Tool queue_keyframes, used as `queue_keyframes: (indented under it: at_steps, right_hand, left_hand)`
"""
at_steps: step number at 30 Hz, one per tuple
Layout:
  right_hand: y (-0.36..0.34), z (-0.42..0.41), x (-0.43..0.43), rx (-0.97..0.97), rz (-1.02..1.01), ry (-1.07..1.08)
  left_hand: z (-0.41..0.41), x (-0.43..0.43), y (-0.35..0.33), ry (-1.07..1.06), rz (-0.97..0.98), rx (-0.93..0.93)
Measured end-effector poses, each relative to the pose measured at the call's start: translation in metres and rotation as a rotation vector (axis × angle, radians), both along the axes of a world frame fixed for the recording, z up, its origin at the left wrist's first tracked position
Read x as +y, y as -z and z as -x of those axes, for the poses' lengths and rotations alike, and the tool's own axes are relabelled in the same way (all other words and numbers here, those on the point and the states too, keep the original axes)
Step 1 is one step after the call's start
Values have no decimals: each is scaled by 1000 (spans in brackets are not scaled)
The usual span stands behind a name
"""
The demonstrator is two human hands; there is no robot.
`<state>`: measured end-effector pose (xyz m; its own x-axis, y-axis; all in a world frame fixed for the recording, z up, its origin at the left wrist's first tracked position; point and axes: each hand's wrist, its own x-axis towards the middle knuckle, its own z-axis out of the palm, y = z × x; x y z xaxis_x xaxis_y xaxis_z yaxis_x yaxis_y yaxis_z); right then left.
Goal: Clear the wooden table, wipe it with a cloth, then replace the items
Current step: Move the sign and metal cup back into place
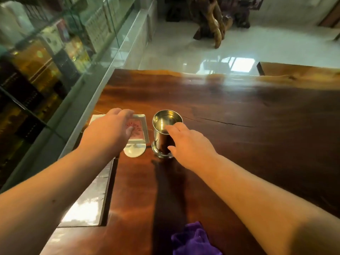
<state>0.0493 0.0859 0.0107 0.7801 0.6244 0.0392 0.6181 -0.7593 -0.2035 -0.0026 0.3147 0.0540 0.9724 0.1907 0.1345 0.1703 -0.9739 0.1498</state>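
A dark glossy wooden table [230, 111] fills the view. Near its left edge stands a white framed sign holder [140, 134] with a round base and a pink card. My left hand [108, 133] is wrapped around the frame, fingers over its top and thumb on the card. Beside it on the right stands a shiny metal cup [163, 129], upright. My right hand [187, 142] is curled around the cup's right side, fingertips at the rim and thumb low on the wall. A purple cloth [193, 240] lies crumpled at the table's near edge.
A glass display cabinet [46, 61] with boxes and bottles runs along the left, close to the table's edge. A glossy grey ledge [88, 201] fills the notch in the table's left side. Beyond the table are a white tiled floor and a carved wooden root sculpture [215, 21].
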Motion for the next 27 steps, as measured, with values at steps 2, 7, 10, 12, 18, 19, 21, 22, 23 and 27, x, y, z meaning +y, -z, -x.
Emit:
queue_keyframes:
  at_steps: [2,7,10,12,18,19,21,22,23,27]
  right_hand:
    - [3,-7,7,-5,34,-5]
    - [17,-17,10,9,46,-18]
    - [19,-25,-2,-13,34,-22]
    - [15,-30,-20,-28,-42,20]
    - [-10,-40,-114,-30,-19,49]
    - [-16,-42,-135,-35,-20,73]
    - [-26,-43,-177,-39,-1,111]
    - [-30,-43,-198,-48,17,121]
    - [-32,-42,-218,-64,43,119]
    - [-35,-36,-288,-37,98,161]
  left_hand:
    - [-8,9,0,18,-4,-2]
    - [-20,7,2,43,-29,45]
    - [-24,-6,-1,56,-75,34]
    - [-26,-22,-5,64,-99,4]
    - [-36,-118,-15,146,-80,-15]
    - [-40,-137,-16,164,-80,-30]
    - [-47,-177,-16,197,-90,-71]
    - [-52,-197,-16,214,-93,-90]
    - [-55,-217,-15,228,-88,-104]
    - [-67,-288,-9,247,-53,-106]
